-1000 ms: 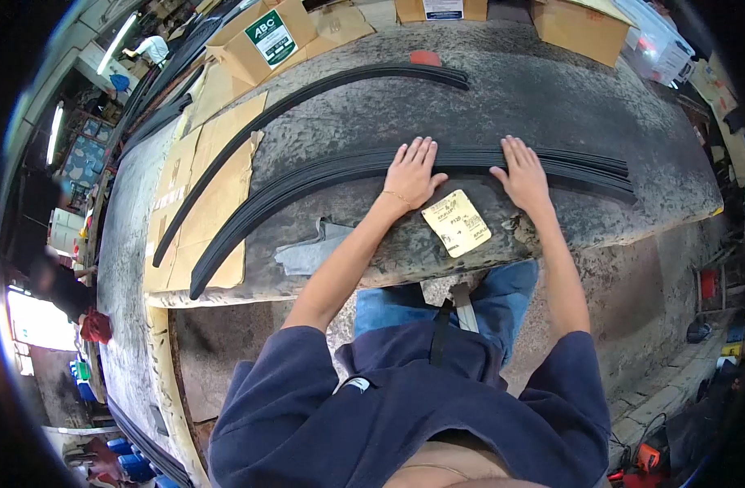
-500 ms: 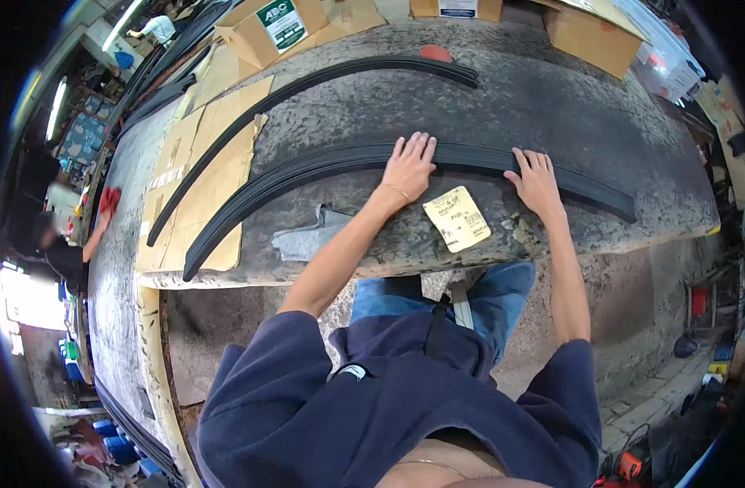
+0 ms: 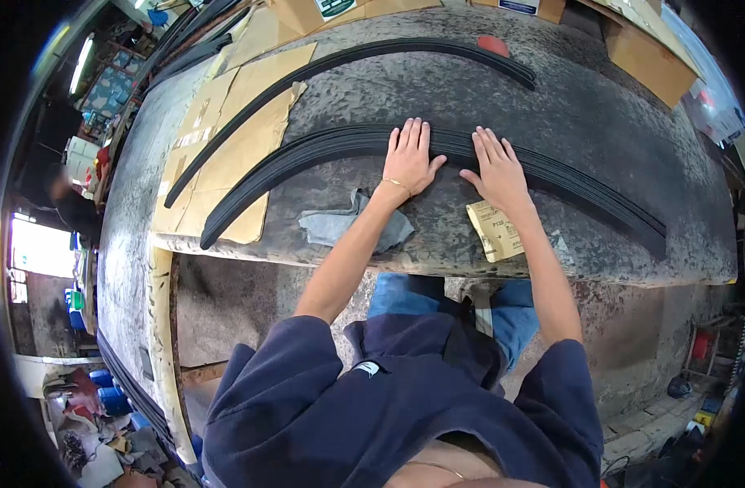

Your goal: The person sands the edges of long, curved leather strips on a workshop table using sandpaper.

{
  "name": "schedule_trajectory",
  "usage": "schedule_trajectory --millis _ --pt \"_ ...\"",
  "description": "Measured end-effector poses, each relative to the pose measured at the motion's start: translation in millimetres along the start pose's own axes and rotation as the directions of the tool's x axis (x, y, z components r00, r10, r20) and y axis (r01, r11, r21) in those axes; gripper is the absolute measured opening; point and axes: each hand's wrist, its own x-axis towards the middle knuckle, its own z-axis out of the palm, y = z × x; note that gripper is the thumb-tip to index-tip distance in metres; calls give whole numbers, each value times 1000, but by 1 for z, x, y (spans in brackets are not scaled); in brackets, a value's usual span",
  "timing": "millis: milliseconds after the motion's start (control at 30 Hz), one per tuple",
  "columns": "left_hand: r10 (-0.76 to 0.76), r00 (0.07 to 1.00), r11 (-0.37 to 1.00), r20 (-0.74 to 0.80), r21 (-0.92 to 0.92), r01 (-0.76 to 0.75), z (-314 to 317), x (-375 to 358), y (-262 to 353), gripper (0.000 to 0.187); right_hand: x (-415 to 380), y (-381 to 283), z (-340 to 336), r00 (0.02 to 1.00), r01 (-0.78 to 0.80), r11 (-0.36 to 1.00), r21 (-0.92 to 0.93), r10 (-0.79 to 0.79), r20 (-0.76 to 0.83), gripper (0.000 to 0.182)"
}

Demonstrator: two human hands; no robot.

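Observation:
A bundle of long, black, rubber-like strips point(image 3: 323, 150) lies in a curve across the worktable point(image 3: 372, 175). My left hand point(image 3: 410, 159) rests flat on the bundle near its middle, fingers stretched out and thumb apart. Close by on the right, my right hand point(image 3: 501, 171) also lies on the strips, fingers extended and palm down. A yellow sheet of sandpaper point(image 3: 491, 232), its printed back up, is partly hidden by my right forearm. Beside my left forearm is a crumpled grey cloth point(image 3: 332, 225).
Farther back lies a second curved black bundle point(image 3: 372, 49), partly over flattened cardboard point(image 3: 234, 122). A red round piece point(image 3: 493, 45) sits behind it. Cardboard boxes point(image 3: 645, 61) stand along the far side. Another person point(image 3: 71, 207) is at the left.
My right hand has slid left along the bundle, closer to my left hand, and its forearm now covers part of the sandpaper. The camera view has shifted.

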Motion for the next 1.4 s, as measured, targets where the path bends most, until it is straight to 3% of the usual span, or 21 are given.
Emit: schedule_trajectory --millis 300,400,600,767,867,933,1000,1167,1400 --pt "43 999 999 4 -33 -43 -4 -3 -11 74 0 2 0 1000 4 1000 -20 -4 4 77" --pt "119 993 993 4 -21 -119 -23 -14 -40 59 0 1 -2 1000 -4 1000 -17 4 6 77" --pt "-110 992 990 68 101 103 -45 -45 -123 57 -1 2 4 1000 -1 1000 -17 1 -21 74" --pt "-246 963 958 112 176 224 -50 -54 -143 63 -3 2 7 999 -1 1000 -23 1 -33 73" --pt "-346 938 906 -20 252 340 -62 -74 -169 79 -2 3 5 999 -11 1000 -9 10 -46 68" --pt "-472 882 824 -23 345 450 -84 -89 -193 86 0 1 3 998 -22 1000 10 22 -55 64" --pt "-443 896 859 6 289 423 -93 -104 -227 91 2 -1 2 996 -50 998 49 53 -70 59" --pt "-262 964 938 -40 226 264 -95 -105 -242 74 2 -7 5 992 -64 998 11 65 -106 53" --pt "-281 960 938 -12 209 277 -102 -97 -220 67 6 -19 -13 979 -191 982 3 190 -79 51"
